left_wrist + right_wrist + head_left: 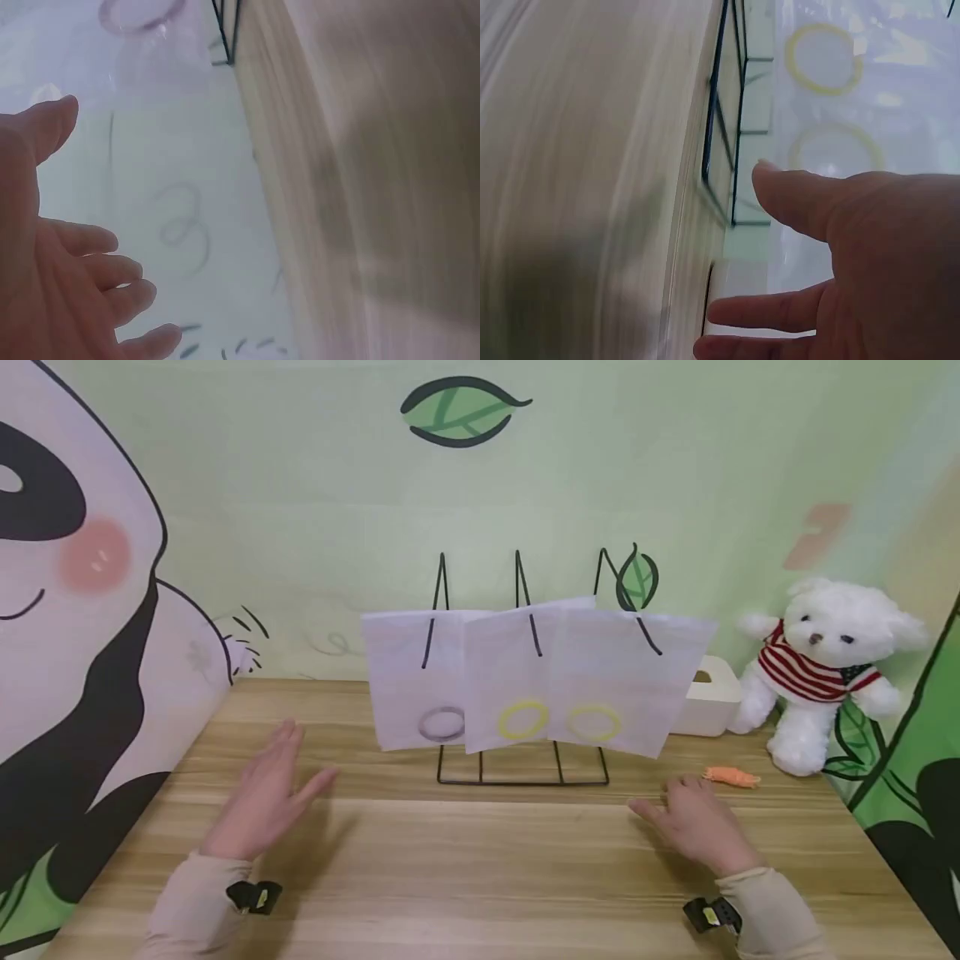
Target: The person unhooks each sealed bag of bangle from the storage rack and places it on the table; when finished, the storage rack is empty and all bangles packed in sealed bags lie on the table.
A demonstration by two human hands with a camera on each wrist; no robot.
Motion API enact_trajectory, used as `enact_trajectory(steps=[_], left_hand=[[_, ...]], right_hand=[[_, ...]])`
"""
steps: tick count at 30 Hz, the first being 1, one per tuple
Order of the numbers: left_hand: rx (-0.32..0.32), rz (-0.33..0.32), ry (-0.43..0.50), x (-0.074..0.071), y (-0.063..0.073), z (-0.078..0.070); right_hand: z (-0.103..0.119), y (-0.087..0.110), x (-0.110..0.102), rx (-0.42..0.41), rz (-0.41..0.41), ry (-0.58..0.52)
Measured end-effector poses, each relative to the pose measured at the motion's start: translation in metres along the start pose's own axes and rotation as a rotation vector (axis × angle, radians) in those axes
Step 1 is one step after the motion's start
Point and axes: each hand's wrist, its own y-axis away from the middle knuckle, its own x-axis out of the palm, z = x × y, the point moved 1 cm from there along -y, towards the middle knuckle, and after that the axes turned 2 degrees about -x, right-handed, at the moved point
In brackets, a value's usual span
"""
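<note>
Three white translucent bags hang side by side on a black wire rack (522, 783), their edges overlapping. Through the left bag (393, 681) a greyish-purple ring (442, 741) shows near the bottom. Yellow rings show low in the middle bag (498, 664) and the right bag (637, 672). My left hand (258, 802) is over the table left of the rack, thumb spread from the fingers, holding nothing. My right hand (697, 822) is at the right, in front of the rack, also holding nothing; in the right wrist view its thumb and fingers (765, 311) are extended and apart.
A small orange bundle (731, 777) lies just beyond my right hand. Behind it, a white box (708, 702) with a slot on top stands partly hidden by the right bag. A white teddy bear (817, 668) in a striped top leans at the wall. Wooden table (450, 877) beneath.
</note>
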Motion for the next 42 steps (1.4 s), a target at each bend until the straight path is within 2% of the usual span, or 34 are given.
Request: enact_trajectory(steps=[3,7,11,17,22,26,29,34,38,42], left_hand=[[0.013,-0.018,0.043,0.003,-0.007,-0.008],[-0.016,-0.077,0.136,0.006,-0.015,-0.023],[-0.064,-0.189,0.282,0.005,-0.026,-0.038],[-0.050,-0.373,0.405,-0.001,-0.039,-0.054],[-0.107,-0.449,0.540,-0.005,-0.044,-0.063],[-0.142,-0.479,0.629,-0.009,-0.047,-0.073],[-0.153,-0.481,0.648,-0.012,-0.052,-0.080],[-0.167,-0.445,0.609,-0.010,-0.061,-0.086],[-0.180,-0.418,0.584,-0.006,-0.063,-0.085],[-0.179,-0.447,0.595,-0.010,-0.062,-0.087]], right_hand=[[0.011,-0.005,0.001,-0.036,0.003,-0.019],[0.022,-0.015,0.003,-0.071,0.020,-0.094],[0.028,-0.024,0.011,-0.096,0.036,-0.135],[0.034,-0.034,0.021,-0.134,0.006,-0.185],[0.037,-0.042,0.029,-0.160,0.025,-0.251],[0.037,-0.048,0.032,-0.137,0.042,-0.275],[0.036,-0.051,0.031,-0.125,0.037,-0.272],[0.032,-0.052,0.032,-0.094,0.036,-0.216],[0.030,-0.051,0.037,-0.070,0.033,-0.190],[0.031,-0.053,0.041,-0.073,0.030,-0.178]])
